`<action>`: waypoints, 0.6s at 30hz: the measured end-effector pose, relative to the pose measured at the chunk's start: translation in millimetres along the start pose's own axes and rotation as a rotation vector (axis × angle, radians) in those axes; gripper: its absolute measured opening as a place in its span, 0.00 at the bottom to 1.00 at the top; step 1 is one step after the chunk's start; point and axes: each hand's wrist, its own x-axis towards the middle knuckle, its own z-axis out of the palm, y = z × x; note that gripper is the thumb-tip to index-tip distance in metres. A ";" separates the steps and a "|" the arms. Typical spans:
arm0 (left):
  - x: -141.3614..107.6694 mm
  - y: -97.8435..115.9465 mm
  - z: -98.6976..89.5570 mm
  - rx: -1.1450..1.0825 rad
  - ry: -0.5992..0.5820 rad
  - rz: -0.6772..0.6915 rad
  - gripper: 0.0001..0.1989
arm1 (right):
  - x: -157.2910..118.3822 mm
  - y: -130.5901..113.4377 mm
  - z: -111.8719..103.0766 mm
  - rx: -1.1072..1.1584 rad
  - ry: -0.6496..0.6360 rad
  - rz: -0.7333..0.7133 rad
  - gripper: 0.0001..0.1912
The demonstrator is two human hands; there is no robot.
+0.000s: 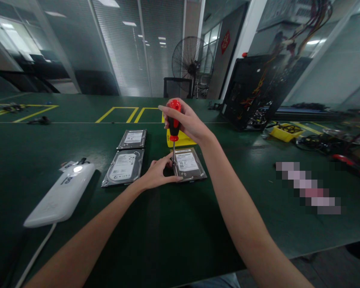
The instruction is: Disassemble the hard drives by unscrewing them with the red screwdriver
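Note:
My right hand (187,120) is closed around the handle of a red and black screwdriver (174,130), which stands upright with its shaft pointing down. The tip meets the left edge of a hard drive (192,164) lying flat on the green table. My left hand (158,173) rests at that drive's left side, thumb along the front edge and fingers by the screwdriver tip. Behind the drive sits a yellow tray (184,140), partly covered by my right hand. Two more drives lie to the left, a silver one (123,166) in front and a smaller-looking one (133,139) behind.
A white power bank (61,196) with a cable lies at the left. An open black computer case (249,96) stands at the back right, near a yellow box (285,133) and tangled cables (316,142). A pixelated object (309,188) lies at the right.

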 end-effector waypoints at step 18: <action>4.4 -14.1 5.7 0.012 0.043 0.046 0.42 | 0.2 -2.3 -9.2 -0.285 -0.044 -0.139 0.16</action>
